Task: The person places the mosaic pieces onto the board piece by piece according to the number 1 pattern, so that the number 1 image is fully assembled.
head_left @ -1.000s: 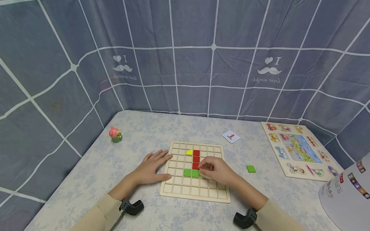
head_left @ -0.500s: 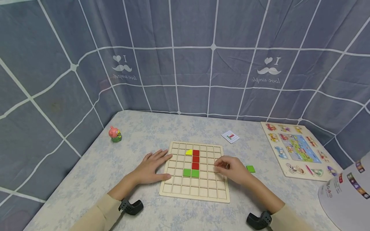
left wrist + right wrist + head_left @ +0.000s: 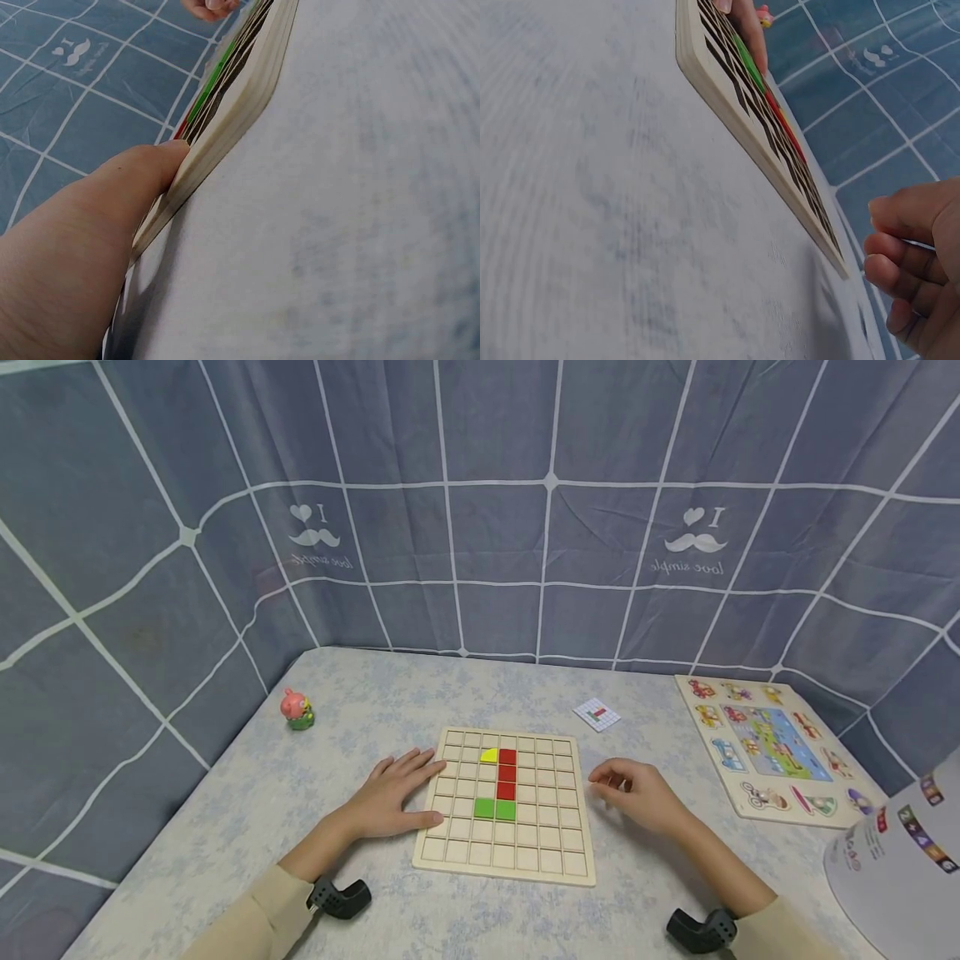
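A wooden grid board [image 3: 525,859] lies mid-table. On it sit three red square tiles [image 3: 507,773] in a column, two green square tiles [image 3: 495,809] below them and a yellow rounded tile [image 3: 490,756] beside the top red one. My left hand [image 3: 390,800] rests spread at the board's left edge; in the left wrist view its thumb [image 3: 154,172] touches the rim. Off the board's right side my right hand [image 3: 637,792] hovers with loosely bent fingers [image 3: 889,274], nothing visible between them. The loose green tile seen earlier is hidden behind it.
A small card with a printed grid pattern [image 3: 597,715] lies behind the board. A picture puzzle board [image 3: 765,814] is at the right, with a white cylinder [image 3: 892,868] in front. A pink and green figurine [image 3: 297,709] stands at the left, before a tiled-pattern curtain [image 3: 495,535].
My right hand has moved rightward from beside the red and green tiles, off the board, and now covers the loose green tile. My left hand has stayed in place.
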Motion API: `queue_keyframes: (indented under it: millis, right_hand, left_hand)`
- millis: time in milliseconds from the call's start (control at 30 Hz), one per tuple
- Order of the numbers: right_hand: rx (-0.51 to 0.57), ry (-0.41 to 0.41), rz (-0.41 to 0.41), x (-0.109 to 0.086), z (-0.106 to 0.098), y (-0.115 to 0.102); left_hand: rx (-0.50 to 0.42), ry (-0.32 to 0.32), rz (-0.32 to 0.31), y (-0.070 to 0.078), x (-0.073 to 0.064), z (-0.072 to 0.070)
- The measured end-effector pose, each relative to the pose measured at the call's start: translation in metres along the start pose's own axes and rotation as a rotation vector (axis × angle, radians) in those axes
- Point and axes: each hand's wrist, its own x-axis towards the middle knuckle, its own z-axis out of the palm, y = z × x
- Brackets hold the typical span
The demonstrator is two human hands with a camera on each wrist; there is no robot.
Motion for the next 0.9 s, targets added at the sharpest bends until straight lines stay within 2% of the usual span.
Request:
queue_keyframes:
  millis: [900]
  right_hand:
    - [-0.137,0.129,0.145,-0.022,-0.038,0.033]
  left_hand:
    - [-0.002,0.005,0.0,-0.002,-0.001,0.001]
